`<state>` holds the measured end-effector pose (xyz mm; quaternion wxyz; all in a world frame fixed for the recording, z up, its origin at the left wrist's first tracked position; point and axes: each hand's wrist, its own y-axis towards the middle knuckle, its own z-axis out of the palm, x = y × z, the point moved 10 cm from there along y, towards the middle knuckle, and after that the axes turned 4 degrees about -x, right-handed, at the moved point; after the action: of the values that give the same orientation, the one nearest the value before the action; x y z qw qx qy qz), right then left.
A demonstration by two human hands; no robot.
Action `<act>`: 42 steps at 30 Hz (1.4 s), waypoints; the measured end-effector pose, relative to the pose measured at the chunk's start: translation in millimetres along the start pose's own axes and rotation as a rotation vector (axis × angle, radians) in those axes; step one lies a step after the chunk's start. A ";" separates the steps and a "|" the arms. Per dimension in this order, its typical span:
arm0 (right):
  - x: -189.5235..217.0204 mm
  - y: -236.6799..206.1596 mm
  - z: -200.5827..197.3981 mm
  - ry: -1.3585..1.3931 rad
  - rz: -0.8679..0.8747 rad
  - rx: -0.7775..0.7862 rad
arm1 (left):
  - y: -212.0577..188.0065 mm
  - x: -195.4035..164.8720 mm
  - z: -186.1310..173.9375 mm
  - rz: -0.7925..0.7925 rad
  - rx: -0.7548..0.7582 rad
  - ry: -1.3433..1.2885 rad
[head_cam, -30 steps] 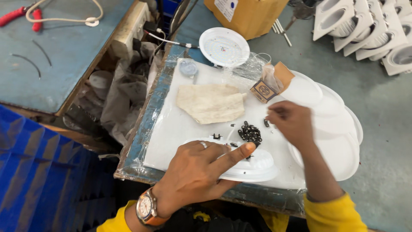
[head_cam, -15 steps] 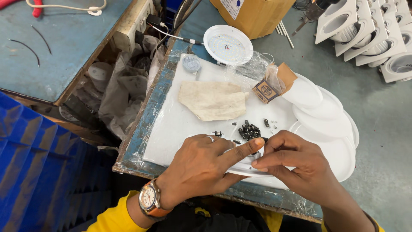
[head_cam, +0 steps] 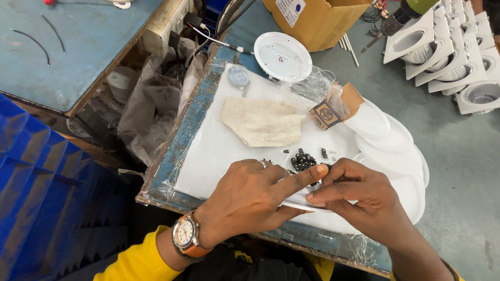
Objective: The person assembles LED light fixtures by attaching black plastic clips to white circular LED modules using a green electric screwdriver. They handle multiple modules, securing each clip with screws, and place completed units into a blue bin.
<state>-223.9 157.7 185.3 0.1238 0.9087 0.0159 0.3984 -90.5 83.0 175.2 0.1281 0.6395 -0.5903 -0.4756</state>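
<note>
My left hand point(head_cam: 250, 200), with a watch on an orange strap point(head_cam: 185, 235) at the wrist, lies on a white round cover point(head_cam: 298, 200) at the near edge of a white board point(head_cam: 219, 145). Its forefinger points right. My right hand point(head_cam: 359, 200) meets it, fingers pinched together on a small black screw at the left forefinger's tip. A little pile of black screws point(head_cam: 303, 158) lies just beyond both hands. Most of the cover is hidden under my hands.
On the board lie a beige cloth point(head_cam: 260, 120), a small carton in plastic wrap point(head_cam: 329, 112), a round LED disc point(head_cam: 284, 56) and stacked white discs point(head_cam: 396, 151). A cardboard box point(head_cam: 312, 21), white square housings point(head_cam: 442, 47) and blue crates point(head_cam: 41, 198) stand around.
My right hand has come back from the screw pile and joined my left hand over the white cover. The left hand stayed in place.
</note>
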 end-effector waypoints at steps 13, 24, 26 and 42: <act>7.9 18.3 -2.5 -0.055 0.064 0.085 | 3.4 4.2 -7.1 -0.011 -0.018 -0.022; -55.7 142.3 -277.8 0.213 -0.324 -0.771 | 8.7 4.1 -9.7 0.009 -0.040 -0.007; -82.6 185.8 -302.9 0.352 -0.221 -0.737 | 11.3 6.6 -6.9 -0.029 -0.009 -0.015; 49.7 24.6 -122.0 0.523 -0.543 -0.302 | 6.4 6.7 -5.1 -0.033 -0.008 0.007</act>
<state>-280.5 166.2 306.4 0.3482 0.7111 0.2277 0.5667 -91.7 73.3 179.4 0.1248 0.6504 -0.5773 -0.4776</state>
